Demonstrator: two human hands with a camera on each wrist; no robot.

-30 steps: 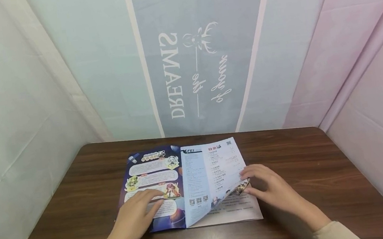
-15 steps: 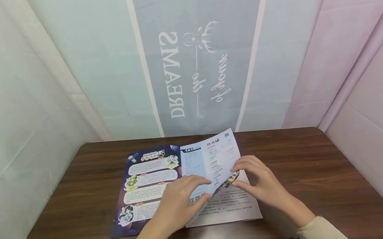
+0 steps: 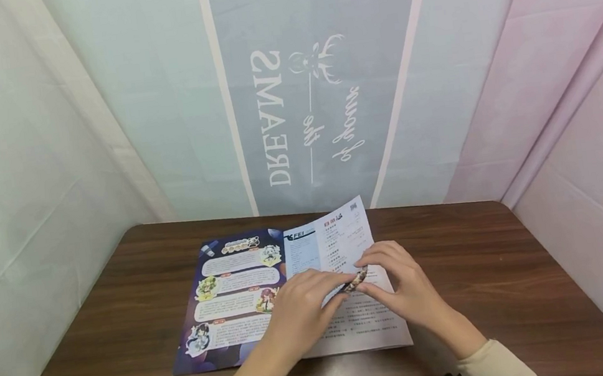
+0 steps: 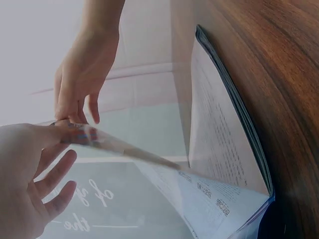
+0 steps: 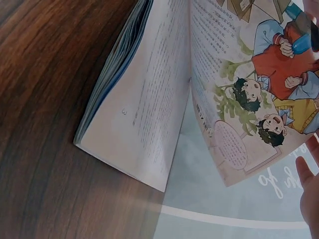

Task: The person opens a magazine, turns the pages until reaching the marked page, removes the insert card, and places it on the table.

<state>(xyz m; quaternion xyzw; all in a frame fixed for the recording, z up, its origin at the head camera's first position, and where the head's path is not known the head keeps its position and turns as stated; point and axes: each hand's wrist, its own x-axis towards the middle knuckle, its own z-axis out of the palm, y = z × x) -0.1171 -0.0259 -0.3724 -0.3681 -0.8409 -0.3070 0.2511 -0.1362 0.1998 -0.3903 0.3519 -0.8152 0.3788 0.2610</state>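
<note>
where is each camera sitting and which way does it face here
Head: above, facing forward and down at the table and open magazine; shows left hand and right hand at the lifted page.
Left wrist: low beside the left hand, looking under the lifted page across to the right hand.
Right wrist: near the tabletop, looking up at the page's illustrated underside; only fingertips show.
All three share the lifted page.
</note>
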